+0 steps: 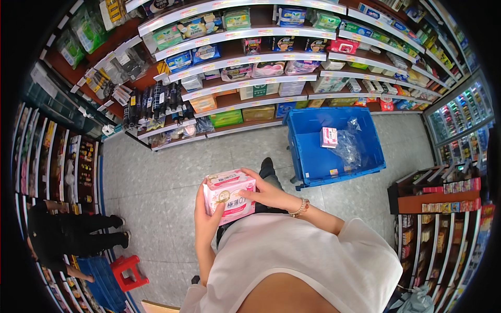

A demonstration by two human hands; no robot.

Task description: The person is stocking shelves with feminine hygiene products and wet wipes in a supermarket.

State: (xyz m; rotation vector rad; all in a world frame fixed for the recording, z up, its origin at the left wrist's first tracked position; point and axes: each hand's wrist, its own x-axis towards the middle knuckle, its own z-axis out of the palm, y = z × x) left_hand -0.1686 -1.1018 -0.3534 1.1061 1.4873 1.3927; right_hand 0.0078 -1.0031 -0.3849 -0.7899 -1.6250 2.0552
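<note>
Both hands clasping pink packet (229, 196) — left hand (206, 219) beneath, right hand (267, 192) alongside, blue crate (313, 156) beyond

The shop is brightly and evenly lit from overhead, with colours clear and no deep shade in the middle of the view. The grey floor tiles (156, 172) carry only soft, faint shadows; a darker patch lies under the blue crate (313, 151). Small white glints show on the crumpled clear plastic bag (348, 148) and on the glossy pink package (229, 195). The fisheye lens bends the shelf edges (245, 83) into arcs and squeezes things near the rim, beyond which a black border closes the picture. The centre is sharp; detail softens toward the edges.
</note>
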